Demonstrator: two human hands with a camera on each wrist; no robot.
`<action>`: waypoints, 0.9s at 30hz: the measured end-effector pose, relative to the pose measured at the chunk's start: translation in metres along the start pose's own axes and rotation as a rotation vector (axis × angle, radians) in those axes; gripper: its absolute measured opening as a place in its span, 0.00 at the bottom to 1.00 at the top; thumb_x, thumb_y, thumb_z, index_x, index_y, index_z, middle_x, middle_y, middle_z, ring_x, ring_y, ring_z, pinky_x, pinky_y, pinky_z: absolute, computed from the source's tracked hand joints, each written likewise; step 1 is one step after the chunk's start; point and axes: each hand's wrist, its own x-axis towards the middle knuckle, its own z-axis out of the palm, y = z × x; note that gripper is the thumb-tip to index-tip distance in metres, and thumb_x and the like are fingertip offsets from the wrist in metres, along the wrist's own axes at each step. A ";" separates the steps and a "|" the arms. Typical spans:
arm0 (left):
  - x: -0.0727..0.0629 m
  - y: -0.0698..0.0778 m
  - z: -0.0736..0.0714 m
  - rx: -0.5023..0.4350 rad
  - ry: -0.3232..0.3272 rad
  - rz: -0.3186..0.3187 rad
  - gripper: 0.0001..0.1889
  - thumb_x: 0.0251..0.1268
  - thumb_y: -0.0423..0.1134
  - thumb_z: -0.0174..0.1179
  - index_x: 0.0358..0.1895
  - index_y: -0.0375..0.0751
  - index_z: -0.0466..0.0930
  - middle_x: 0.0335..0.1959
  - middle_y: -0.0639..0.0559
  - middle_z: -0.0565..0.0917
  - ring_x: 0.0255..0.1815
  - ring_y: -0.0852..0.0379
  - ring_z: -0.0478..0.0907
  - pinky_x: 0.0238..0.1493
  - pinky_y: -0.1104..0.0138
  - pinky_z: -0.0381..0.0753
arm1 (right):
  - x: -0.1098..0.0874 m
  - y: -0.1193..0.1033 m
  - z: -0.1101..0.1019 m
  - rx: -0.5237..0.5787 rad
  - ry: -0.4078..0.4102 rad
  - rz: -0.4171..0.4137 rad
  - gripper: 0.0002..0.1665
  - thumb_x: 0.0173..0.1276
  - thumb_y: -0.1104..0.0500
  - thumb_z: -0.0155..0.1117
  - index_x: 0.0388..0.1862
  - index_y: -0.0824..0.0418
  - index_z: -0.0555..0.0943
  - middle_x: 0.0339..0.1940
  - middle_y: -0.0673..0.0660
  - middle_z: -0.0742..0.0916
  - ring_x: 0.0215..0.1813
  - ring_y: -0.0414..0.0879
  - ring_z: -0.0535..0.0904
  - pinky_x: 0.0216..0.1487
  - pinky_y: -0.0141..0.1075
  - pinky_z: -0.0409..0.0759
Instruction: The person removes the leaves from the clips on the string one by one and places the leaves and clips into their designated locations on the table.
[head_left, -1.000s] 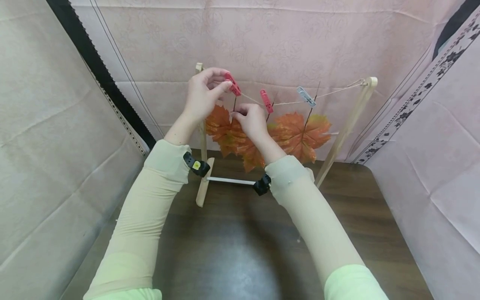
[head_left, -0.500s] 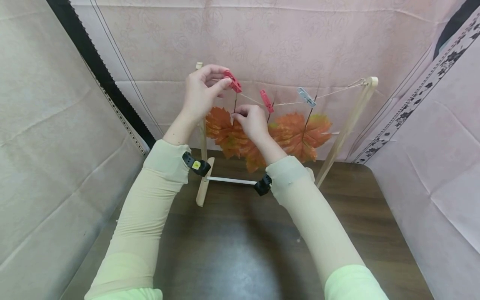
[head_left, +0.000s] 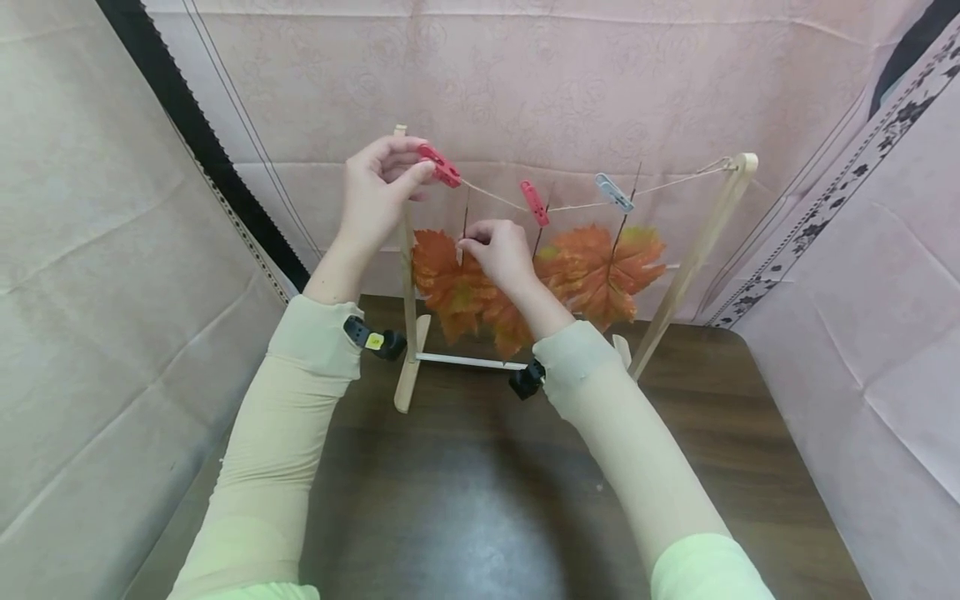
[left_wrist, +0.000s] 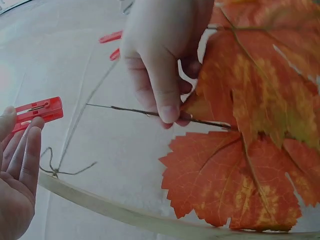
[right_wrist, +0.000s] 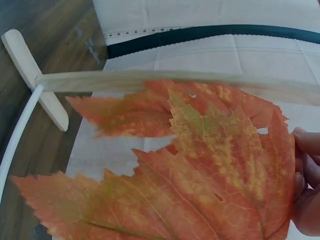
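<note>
In the head view my left hand [head_left: 372, 196] pinches a red clothespin [head_left: 440, 166] near the left post. The left wrist view shows this clothespin [left_wrist: 42, 111] beside the string [left_wrist: 82, 112], apart from the leaf stem. My right hand [head_left: 504, 254] pinches the dark stem [left_wrist: 135, 111] of the left orange leaf [head_left: 446, 279] between thumb and fingers. The stem's free tip points up at the string. Further right, another red clothespin [head_left: 535, 203] and a light blue clothespin [head_left: 613, 192] hold stems of orange leaves [head_left: 607, 271] on the string.
The string spans a wooden left post [head_left: 408, 275] and a right post [head_left: 693, 258]. A white rod [head_left: 468, 361] joins their feet low down. The frame stands on a dark wooden table [head_left: 450, 500], with pale cloth [head_left: 525, 83] behind and at both sides.
My left hand has moved left with the red clothespin, away from the stem. My right hand has lowered slightly, and the pinched leaf has gone down with it.
</note>
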 end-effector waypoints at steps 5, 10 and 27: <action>-0.002 -0.005 -0.003 -0.008 0.006 -0.010 0.14 0.58 0.36 0.64 0.47 0.37 0.80 0.37 0.54 0.86 0.34 0.64 0.83 0.35 0.74 0.83 | -0.009 -0.002 0.004 -0.020 -0.043 -0.018 0.09 0.65 0.57 0.63 0.37 0.61 0.85 0.38 0.56 0.88 0.38 0.44 0.80 0.43 0.36 0.80; -0.006 -0.006 -0.004 0.003 0.008 -0.020 0.13 0.58 0.36 0.64 0.46 0.37 0.80 0.35 0.56 0.85 0.33 0.64 0.83 0.34 0.75 0.82 | -0.016 -0.005 0.009 -0.149 -0.047 -0.093 0.08 0.65 0.56 0.62 0.33 0.59 0.85 0.34 0.53 0.88 0.34 0.43 0.79 0.39 0.35 0.79; -0.009 -0.012 -0.014 0.007 0.028 -0.036 0.14 0.58 0.35 0.64 0.47 0.36 0.79 0.35 0.56 0.85 0.32 0.65 0.83 0.33 0.76 0.82 | -0.032 -0.004 0.036 -0.122 -0.232 -0.137 0.07 0.64 0.57 0.64 0.30 0.60 0.85 0.32 0.53 0.88 0.35 0.43 0.81 0.40 0.33 0.80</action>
